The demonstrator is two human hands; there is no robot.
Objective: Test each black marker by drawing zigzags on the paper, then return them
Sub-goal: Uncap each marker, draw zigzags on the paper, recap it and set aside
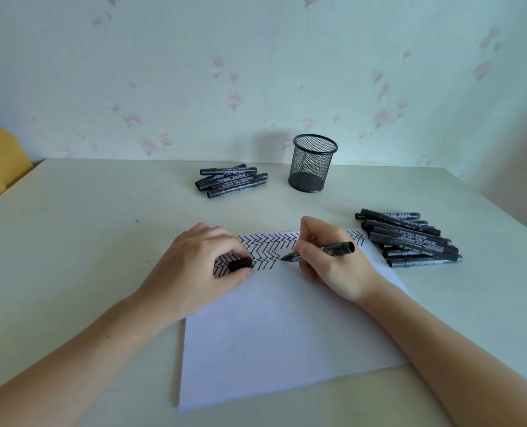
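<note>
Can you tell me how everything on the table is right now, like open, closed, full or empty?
Marker: uncapped, held in right hand, tip on paper.
Cap: off, gripped by left hand.
Paper: flat, zigzags along the far part, rest blank.
Cup: upright, looks empty.
Far pile: capped, lying down.
Right pile: capped, lying down.

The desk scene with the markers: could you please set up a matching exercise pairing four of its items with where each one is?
Items:
1. mesh cup
2. marker cap
3. uncapped marker
4. larger marker pile

Places:
A. held by the right hand, tip on the paper
B. right of the paper
C. upright near the wall
D. pinched in the left hand

Pairs: 1-C, 2-D, 3-A, 4-B
</note>
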